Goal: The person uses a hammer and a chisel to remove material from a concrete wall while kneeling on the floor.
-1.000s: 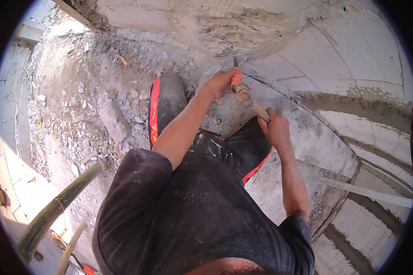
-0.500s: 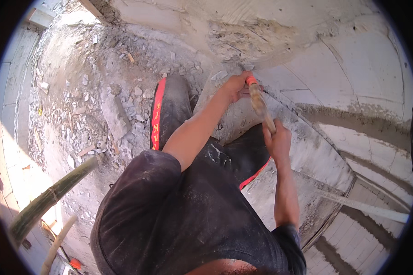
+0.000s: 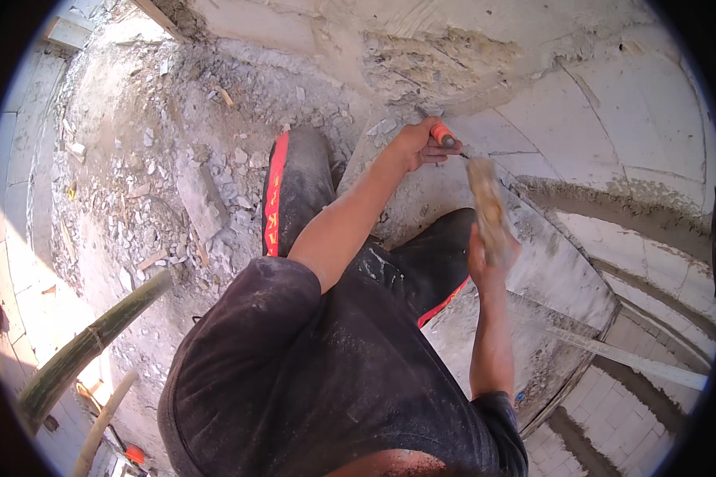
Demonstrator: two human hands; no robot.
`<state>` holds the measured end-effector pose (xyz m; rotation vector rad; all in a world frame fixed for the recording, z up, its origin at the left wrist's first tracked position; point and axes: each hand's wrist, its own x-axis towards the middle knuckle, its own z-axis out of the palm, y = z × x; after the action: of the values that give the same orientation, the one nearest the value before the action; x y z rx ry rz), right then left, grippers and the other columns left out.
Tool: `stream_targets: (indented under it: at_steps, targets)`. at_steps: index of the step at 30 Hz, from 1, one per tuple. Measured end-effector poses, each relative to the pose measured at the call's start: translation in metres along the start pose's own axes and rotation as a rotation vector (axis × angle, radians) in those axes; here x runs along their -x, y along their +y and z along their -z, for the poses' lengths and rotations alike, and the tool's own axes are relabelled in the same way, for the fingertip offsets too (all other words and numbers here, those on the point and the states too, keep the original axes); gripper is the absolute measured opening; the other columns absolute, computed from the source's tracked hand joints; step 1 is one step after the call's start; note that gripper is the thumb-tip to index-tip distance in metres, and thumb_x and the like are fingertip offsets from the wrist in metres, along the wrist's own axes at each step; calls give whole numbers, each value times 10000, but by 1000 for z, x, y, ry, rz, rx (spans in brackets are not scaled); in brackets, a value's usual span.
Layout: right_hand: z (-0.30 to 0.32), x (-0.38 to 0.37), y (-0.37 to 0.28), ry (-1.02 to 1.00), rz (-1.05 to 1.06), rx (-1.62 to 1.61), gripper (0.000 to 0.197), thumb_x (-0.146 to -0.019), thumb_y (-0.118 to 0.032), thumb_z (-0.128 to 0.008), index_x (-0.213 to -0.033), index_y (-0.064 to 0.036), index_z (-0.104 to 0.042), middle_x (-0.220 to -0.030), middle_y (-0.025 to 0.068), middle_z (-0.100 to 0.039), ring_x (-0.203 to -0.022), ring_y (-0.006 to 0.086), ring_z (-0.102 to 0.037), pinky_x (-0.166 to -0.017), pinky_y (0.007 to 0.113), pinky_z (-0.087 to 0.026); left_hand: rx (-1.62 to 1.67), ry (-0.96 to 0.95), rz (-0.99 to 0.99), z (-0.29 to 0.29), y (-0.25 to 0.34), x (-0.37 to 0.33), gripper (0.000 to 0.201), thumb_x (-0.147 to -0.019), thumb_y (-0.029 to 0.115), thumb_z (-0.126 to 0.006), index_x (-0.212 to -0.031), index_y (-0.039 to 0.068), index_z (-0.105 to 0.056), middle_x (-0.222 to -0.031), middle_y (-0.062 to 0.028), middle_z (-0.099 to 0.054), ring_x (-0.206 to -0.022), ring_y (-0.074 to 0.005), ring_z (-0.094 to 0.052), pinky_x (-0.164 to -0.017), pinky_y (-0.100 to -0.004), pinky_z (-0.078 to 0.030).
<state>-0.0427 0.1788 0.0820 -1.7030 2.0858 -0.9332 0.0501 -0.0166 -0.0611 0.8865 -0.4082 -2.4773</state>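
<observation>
My left hand (image 3: 418, 145) is closed around the orange handle of a chisel (image 3: 443, 136), some of its fingers stretched along it. The chisel's thin dark shaft points to the foot of the chipped wall (image 3: 445, 67). In my right hand (image 3: 489, 256) is a hammer (image 3: 488, 197), tan-brown and smeared by motion, so its head is not clear. It is raised just to the right of the chisel's butt end, apart from it. My knees are bent beneath my arms, in dusty dark trousers (image 3: 304, 171) with red side stripes.
Rubble (image 3: 167, 199) and a longer broken chunk (image 3: 201, 195) cover the ground to the left. A green bamboo pole (image 3: 95, 338) and a thinner pole (image 3: 103, 421) rise at lower left. On the right are pale block walling (image 3: 605, 119) with mortar bands and a light strip (image 3: 628, 355).
The hammer has come away from the chisel's end, swinging right and back toward me with my right hand. My left hand stays almost in place, with its fingers loosened a little around the chisel.
</observation>
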Motion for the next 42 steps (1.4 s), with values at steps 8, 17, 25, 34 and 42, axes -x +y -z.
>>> stream_targets:
  at_steps: [8, 17, 25, 34, 42]
  targets:
    - [4, -18, 36, -147, -154, 394, 250, -887, -238, -641, -988, -11, -656, -700, 214, -641, -692, 392, -645, -644, 414, -508, 22, 44, 95, -15, 0, 8, 435, -1007, 427, -413, -1078, 30, -574, -1124, -157, -675, -1123, -341, -615, -1040, -477, -403]
    - [0, -52, 29, -341, -504, 345, 215, -897, -122, -613, -1019, 43, -678, -981, 208, -701, -868, 338, -691, -811, 381, -514, 124, 11, 68, -13, 7, -12, 486, -1014, 451, -379, -1147, 20, -560, -1209, -157, -649, -1199, -329, -575, -1092, -471, -342]
    - [-9, -23, 43, 132, -53, -73, 348, -921, -254, -609, -723, 30, -581, -567, 79, -532, -532, 154, -473, -517, 359, -385, 151, -10, 70, -12, 6, -9, 455, -1011, 421, -411, -1138, 14, -572, -1185, -171, -659, -1143, -329, -613, -1102, -469, -343]
    - [19, -3, -1, 34, -500, -203, 378, -937, -265, -599, -625, -83, -490, -496, -6, -455, -402, 90, -426, -394, 258, -321, 291, 157, 119, -21, -1, -19, 291, -977, 338, -501, -1020, 60, -574, -969, -130, -663, -947, -291, -655, -922, -520, -489]
    - [16, 61, -6, 228, -742, -537, 332, -935, -242, -614, -668, -76, -506, -511, -20, -446, -412, 71, -420, -387, 250, -323, 202, 425, -26, 66, -26, 52, 172, -875, 278, -636, -907, 126, -562, -686, -43, -563, -536, -194, -552, -537, -409, -519]
